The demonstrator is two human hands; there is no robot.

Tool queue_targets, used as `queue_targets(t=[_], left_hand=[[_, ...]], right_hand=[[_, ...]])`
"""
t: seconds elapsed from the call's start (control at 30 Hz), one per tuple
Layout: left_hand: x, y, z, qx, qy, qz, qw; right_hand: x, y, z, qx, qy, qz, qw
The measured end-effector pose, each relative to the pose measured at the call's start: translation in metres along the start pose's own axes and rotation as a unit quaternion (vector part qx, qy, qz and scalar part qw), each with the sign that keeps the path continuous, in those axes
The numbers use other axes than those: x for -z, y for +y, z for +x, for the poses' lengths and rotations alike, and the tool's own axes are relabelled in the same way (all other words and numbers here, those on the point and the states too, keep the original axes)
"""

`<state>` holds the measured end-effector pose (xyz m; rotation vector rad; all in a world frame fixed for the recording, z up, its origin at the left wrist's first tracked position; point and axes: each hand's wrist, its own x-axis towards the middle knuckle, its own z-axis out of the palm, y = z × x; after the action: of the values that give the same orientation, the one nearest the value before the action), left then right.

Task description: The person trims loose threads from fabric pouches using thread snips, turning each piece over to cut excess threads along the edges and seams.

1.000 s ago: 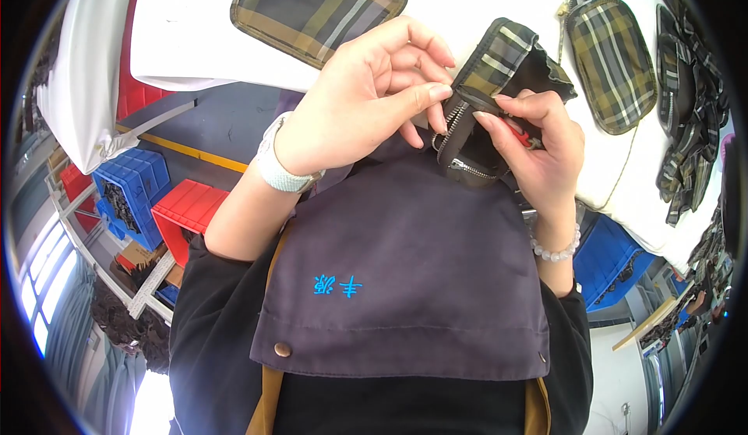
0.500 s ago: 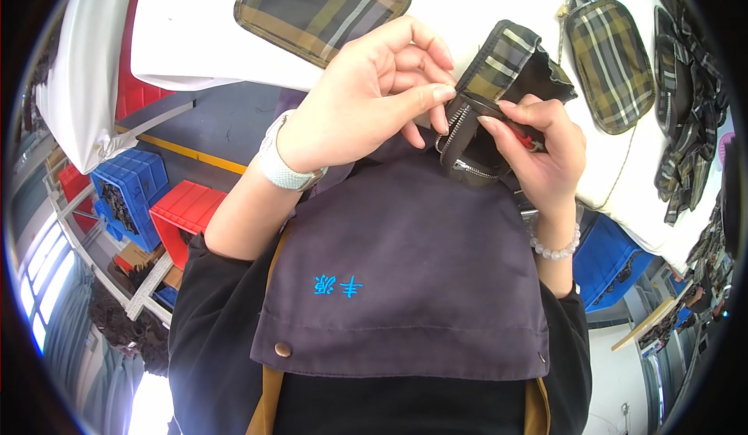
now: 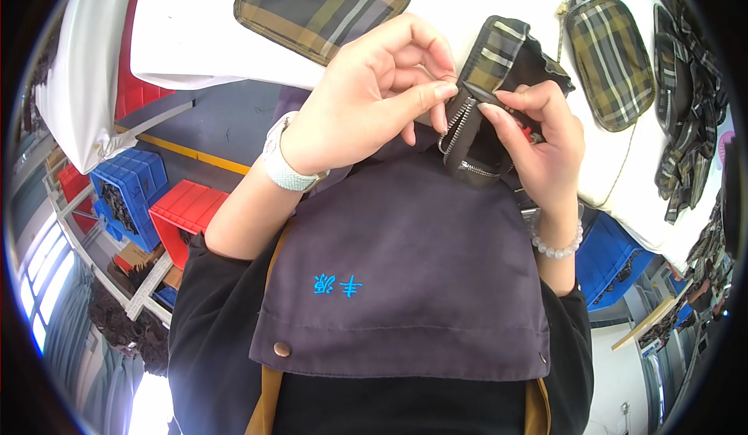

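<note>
A plaid strip with dark edging and a metal zipper (image 3: 496,51) is bent into a loop above my apron. My left hand (image 3: 389,100) pinches its edge near the zipper's upper end between thumb and index finger. On the other side, my right hand (image 3: 543,135) grips the same piece with thumb and fingertips. Something small and red shows beside the right fingers, partly hidden. Part of the black lining stands up behind the plaid face.
A plaid panel (image 3: 323,10) lies on the white table (image 3: 187,37), with a plaid pouch piece (image 3: 612,61) at the right. Zippered strips (image 3: 689,115) are heaped at the far right. Blue crates (image 3: 132,193) and a red crate (image 3: 183,213) stand lower left.
The plaid strip has tilted and shifted slightly up and left. My right hand has moved a little upward with its fingers turned; my left hand has barely moved.
</note>
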<state>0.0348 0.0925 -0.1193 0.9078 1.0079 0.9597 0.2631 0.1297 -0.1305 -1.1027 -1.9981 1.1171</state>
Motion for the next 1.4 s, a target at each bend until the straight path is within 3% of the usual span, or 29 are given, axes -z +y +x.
queue_targets(t=[0.1, 0.17, 0.3, 0.5, 1.13, 1.3, 1.4], left_hand=[[-0.003, 0.007, -0.003, 0.034, 0.034, -0.020, 0.999], [0.000, 0.013, -0.007, 0.142, 0.004, 0.009, 0.990], [-0.003, 0.014, -0.009, 0.177, 0.008, 0.051, 0.983], [-0.005, 0.004, -0.009, 0.141, 0.025, 0.053, 0.988], [0.002, 0.006, -0.009, 0.144, -0.018, 0.012, 0.989], [0.000, 0.000, -0.008, 0.135, -0.007, 0.017, 0.991], [0.003, 0.003, -0.007, 0.139, -0.025, -0.016, 0.990]], right_hand=[[-0.002, 0.003, 0.001, 0.003, 0.011, 0.001, 1.000], [-0.004, 0.004, 0.001, 0.000, 0.014, 0.000, 1.000], [-0.003, 0.003, 0.001, 0.000, 0.007, -0.014, 1.000], [0.000, 0.004, 0.000, 0.022, -0.018, -0.020, 0.999], [-0.004, 0.003, -0.002, 0.049, -0.013, -0.068, 0.996], [0.001, 0.005, -0.006, -0.042, 0.088, 0.182, 0.979], [0.003, 0.003, -0.008, -0.023, 0.008, 0.096, 0.995]])
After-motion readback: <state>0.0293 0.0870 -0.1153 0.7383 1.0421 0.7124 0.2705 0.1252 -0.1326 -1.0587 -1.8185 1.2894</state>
